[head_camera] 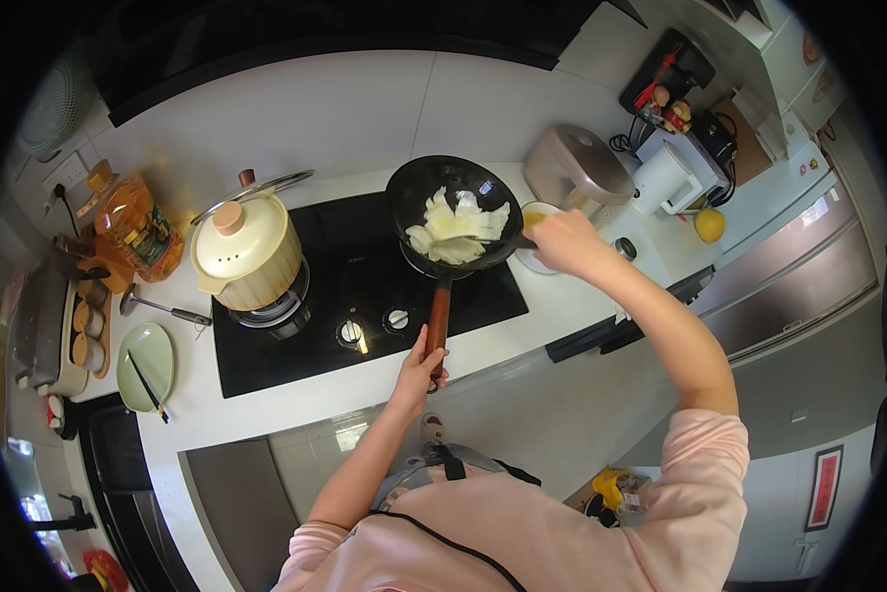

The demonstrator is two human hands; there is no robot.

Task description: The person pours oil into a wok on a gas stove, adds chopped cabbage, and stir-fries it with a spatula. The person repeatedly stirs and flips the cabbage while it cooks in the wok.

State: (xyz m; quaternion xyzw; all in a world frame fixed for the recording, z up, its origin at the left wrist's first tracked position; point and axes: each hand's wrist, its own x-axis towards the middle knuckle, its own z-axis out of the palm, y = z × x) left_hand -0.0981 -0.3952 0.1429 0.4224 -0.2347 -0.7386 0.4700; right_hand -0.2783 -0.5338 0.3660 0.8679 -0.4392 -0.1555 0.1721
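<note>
My left hand (416, 370) grips the wooden handle (439, 318) of a black wok (414, 177) over the right burner. Inside the wok lie pale leaf pieces (447, 218), which look like cabbage. My right hand (565, 240) is closed around the dark handle of a metal turner (458, 239); its blade end is among the leaves, partly hidden by them. Just behind my right hand stands a bowl (539, 210) with something yellow in it, mostly covered by the hand.
A lidded cream pot (254, 259) sits on the left burner of the black glass hob (339, 222). Left of it are an oil jug (143, 233), a ladle (165, 309) and a green plate (145, 370) with chopsticks. A rice cooker (576, 166) and white kettle (664, 181) stand to the right.
</note>
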